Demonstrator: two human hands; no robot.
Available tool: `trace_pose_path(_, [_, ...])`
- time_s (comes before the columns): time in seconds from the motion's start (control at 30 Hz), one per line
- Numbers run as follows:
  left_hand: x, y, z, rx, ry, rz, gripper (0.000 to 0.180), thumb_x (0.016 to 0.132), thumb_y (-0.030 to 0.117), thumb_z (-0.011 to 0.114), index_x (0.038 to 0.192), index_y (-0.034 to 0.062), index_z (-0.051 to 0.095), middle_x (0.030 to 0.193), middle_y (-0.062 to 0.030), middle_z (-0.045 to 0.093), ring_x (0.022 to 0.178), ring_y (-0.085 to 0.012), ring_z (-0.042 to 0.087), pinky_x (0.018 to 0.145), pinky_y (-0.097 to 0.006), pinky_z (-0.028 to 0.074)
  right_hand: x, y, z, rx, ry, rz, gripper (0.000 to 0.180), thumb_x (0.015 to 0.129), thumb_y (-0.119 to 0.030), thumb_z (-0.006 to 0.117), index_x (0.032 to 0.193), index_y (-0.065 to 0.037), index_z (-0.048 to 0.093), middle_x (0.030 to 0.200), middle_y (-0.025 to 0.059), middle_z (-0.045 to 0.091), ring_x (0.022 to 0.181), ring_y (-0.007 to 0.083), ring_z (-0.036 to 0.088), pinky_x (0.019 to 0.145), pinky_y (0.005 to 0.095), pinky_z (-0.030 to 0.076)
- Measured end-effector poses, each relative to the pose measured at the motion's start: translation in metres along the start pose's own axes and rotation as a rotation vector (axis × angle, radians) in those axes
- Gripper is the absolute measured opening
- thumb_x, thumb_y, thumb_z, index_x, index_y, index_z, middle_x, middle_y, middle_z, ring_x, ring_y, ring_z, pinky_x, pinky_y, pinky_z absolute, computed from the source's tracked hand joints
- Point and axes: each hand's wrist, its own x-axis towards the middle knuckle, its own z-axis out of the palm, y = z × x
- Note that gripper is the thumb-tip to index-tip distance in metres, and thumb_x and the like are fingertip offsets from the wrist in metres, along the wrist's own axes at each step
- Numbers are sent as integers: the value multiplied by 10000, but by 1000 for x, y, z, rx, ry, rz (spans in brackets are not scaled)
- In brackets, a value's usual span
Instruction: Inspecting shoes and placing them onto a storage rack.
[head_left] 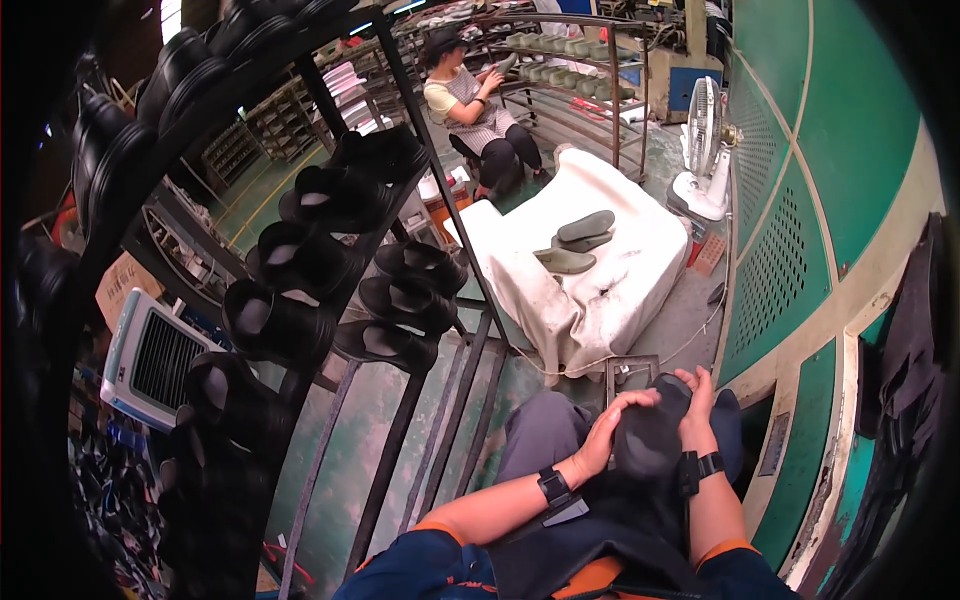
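A dark, rounded black shoe [648, 437] is held upright over my lap between my two hands. My left hand [606, 432] presses along its left side, fingers reaching over toward the upper part. On the opposite side my right hand [697, 408] cups the shoe with bent fingers. Both wrists carry black straps with a small device. The underside of the shoe and part of its lower end are hidden against my dark apron. Beyond my knees, several green shoe lasts [575, 243] lie on a table under a white cloth [627, 290].
To my left stands a dark metal rack [385, 440] bearing several black shoes [275, 318]. A green machine cabinet [780, 270] rises at my right. Farther off are a white fan [703, 145], a seated person [470, 105] holding a last, and an air cooler [165, 355].
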Motion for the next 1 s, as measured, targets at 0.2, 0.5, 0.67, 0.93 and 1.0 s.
trace_pose_path(0.2, [-3, 3, 9, 131, 35, 117, 657, 992, 533, 255, 1164, -10, 582, 1255, -201, 558, 1293, -289, 460, 1133, -424, 282, -13, 6, -2, 81, -113, -150, 513, 948, -472, 452, 1018, -1, 640, 980, 148, 690, 911, 248, 658, 870, 362, 523])
trace_pose_path(0.5, [-8, 0, 6, -2, 82, 94, 699, 1006, 520, 209, 1048, -41, 625, 1091, -191, 623, 1194, -298, 497, 1085, -422, 332, -14, 19, 6, -34, -111, -230, 416, 958, -371, 462, 995, 0, 646, 1004, 136, 688, 941, 209, 636, 916, 327, 475])
trace_pose_path(0.67, [-14, -3, 4, -20, 164, 92, 644, 1002, 439, 206, 1014, -45, 630, 1072, -193, 629, 1153, -299, 517, 1127, -435, 282, -20, 22, 15, -58, -29, -271, 419, 944, -365, 480, 982, 14, 654, 989, 134, 689, 936, 209, 633, 912, 319, 463])
trace_pose_path(0.93, [-12, 15, 9, 110, 134, 154, 646, 982, 460, 226, 990, -39, 636, 1028, -186, 639, 1091, -305, 561, 1139, -457, 272, -41, 8, 34, -42, -30, -263, 421, 943, -369, 471, 979, 12, 646, 1014, 141, 688, 936, 211, 631, 905, 325, 468])
trace_pose_path(1.0, [-12, 28, 9, 187, 78, 216, 704, 971, 535, 218, 982, -28, 641, 1010, -172, 648, 1088, -318, 577, 1131, -489, 276, -49, 3, 40, -25, -45, -255, 414, 942, -365, 466, 976, 9, 642, 1021, 145, 688, 937, 215, 632, 907, 330, 472])
